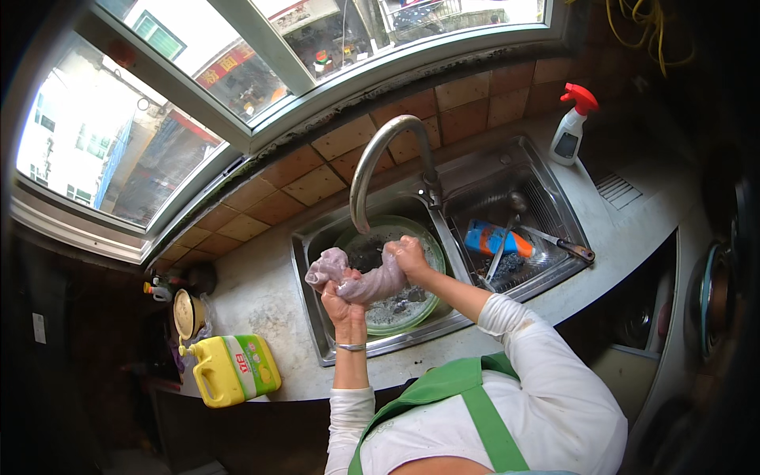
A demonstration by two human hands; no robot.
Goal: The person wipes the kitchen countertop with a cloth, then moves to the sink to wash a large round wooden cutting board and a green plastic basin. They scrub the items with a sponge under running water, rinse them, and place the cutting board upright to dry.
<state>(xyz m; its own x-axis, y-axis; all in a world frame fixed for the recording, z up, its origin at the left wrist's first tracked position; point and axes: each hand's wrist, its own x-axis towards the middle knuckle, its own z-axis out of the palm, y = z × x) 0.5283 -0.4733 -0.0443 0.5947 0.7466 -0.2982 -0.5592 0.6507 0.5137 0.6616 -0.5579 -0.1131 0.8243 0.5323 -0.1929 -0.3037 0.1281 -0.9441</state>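
Observation:
A wet, pale pink cloth (371, 286) is twisted between my two hands above the left sink bowl. My left hand (343, 303) grips it near its bunched left end, palm turned up. At the other end my right hand (408, 258) is closed around it from above. Beneath the cloth sits a round green basin (436, 246) of dark, sudsy water, and whatever lies under the surface is hidden. The curved metal faucet (358, 196) arches over the basin, and no stream is visible from its spout.
In the right bowl (534, 190) lie a blue-and-orange bottle (496, 238), a knife with a wooden handle (576, 250) and a steel scrubber (507, 267). A spray bottle (568, 139) stands at the back right. A yellow jug (231, 369) and a round tan container (185, 314) occupy the left counter.

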